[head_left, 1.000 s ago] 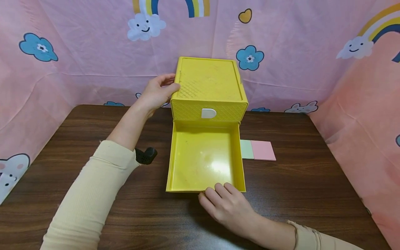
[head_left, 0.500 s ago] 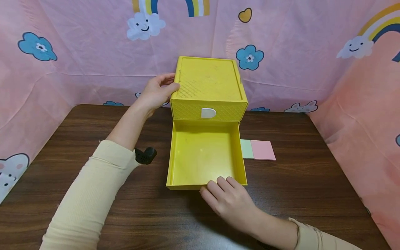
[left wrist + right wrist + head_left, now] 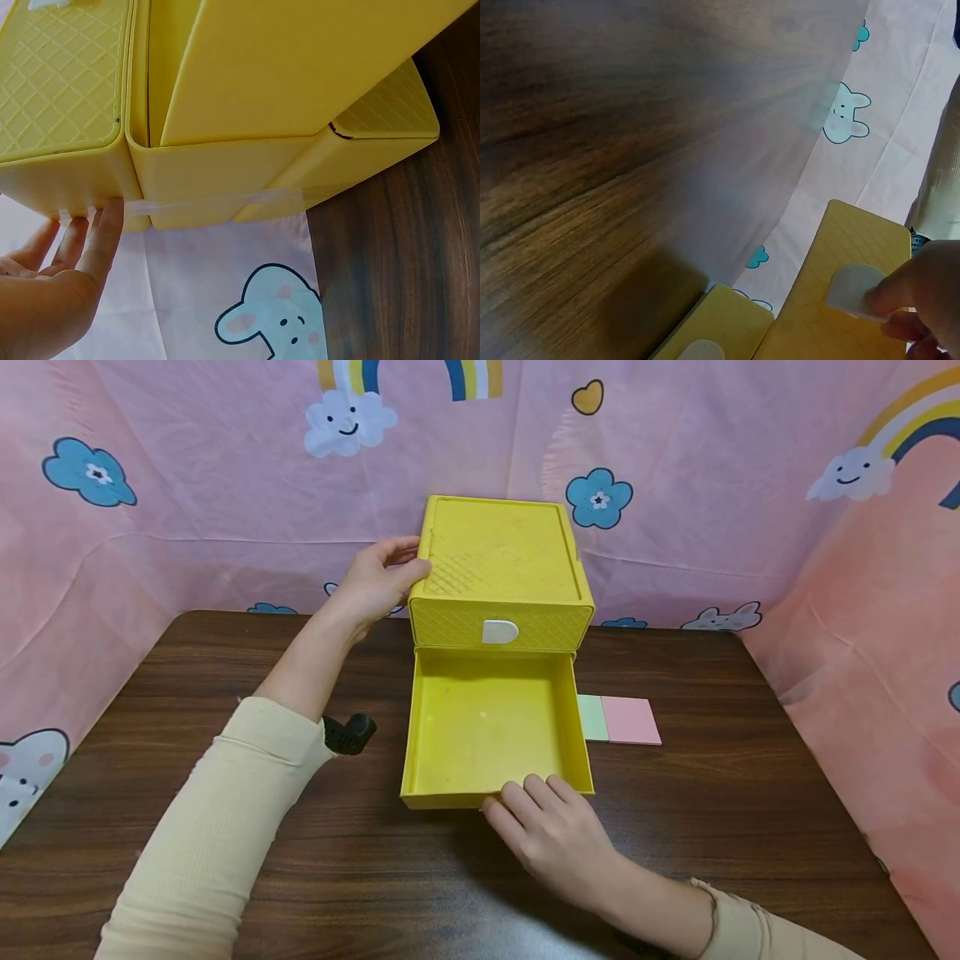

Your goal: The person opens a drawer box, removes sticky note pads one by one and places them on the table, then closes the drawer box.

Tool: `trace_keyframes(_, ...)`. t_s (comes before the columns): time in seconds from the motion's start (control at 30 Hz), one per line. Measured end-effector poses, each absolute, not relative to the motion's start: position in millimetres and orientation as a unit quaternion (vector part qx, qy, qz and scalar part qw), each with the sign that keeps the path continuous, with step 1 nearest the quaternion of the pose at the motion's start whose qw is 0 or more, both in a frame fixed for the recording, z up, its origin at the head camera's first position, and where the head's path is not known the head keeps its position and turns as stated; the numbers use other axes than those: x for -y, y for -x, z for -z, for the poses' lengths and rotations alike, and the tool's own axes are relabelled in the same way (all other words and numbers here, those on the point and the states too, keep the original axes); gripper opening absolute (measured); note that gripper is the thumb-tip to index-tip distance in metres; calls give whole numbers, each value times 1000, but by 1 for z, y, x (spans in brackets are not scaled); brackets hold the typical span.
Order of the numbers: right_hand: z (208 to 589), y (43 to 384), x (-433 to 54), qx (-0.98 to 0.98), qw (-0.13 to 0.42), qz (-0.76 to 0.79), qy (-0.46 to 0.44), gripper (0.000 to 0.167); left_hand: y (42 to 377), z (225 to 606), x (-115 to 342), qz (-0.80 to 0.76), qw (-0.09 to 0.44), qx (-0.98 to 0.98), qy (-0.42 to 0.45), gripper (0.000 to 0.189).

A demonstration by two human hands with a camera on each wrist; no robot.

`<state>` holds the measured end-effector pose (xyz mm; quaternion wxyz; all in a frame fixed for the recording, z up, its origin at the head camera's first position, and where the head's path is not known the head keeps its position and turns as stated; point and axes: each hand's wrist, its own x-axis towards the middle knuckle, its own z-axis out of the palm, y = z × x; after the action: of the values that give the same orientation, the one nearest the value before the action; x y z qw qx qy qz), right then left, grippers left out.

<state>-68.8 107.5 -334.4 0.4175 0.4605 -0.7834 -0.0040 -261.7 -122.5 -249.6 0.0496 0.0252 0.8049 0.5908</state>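
Observation:
A yellow plastic drawer box [image 3: 506, 547] stands at the back of the table, its top drawer closed behind a white tab handle [image 3: 500, 632]. Below that, a yellow drawer [image 3: 487, 727] juts out toward me with nothing inside. My right hand [image 3: 558, 843] grips its front, fingers curled over the rim. In the right wrist view the thumb lies on the drawer's white handle [image 3: 847, 291]. My left hand [image 3: 378, 578] steadies the box's upper left side, thumb at the top edge. The left wrist view shows its fairly straight fingers [image 3: 101, 244] touching the side wall.
Green [image 3: 592, 718] and pink [image 3: 632, 721] paper pads lie on the brown wooden table [image 3: 750, 793], right of the drawer. A lower tier [image 3: 375, 120] sits beneath the pulled-out drawer. Pink printed cloth [image 3: 697, 468] hangs behind and at both sides.
My right hand and the drawer's front edge have moved a little away from me, toward the box, and more of the drawer's front face shows. My left hand has stayed in place.

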Motion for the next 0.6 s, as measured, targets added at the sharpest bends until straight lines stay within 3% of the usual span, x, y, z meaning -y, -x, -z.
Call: trace_keyframes(0.6, 333, 80, -104, 796, 427, -10, -429, 26, 260, 249, 124, -588, 55, -806, -28, 54)
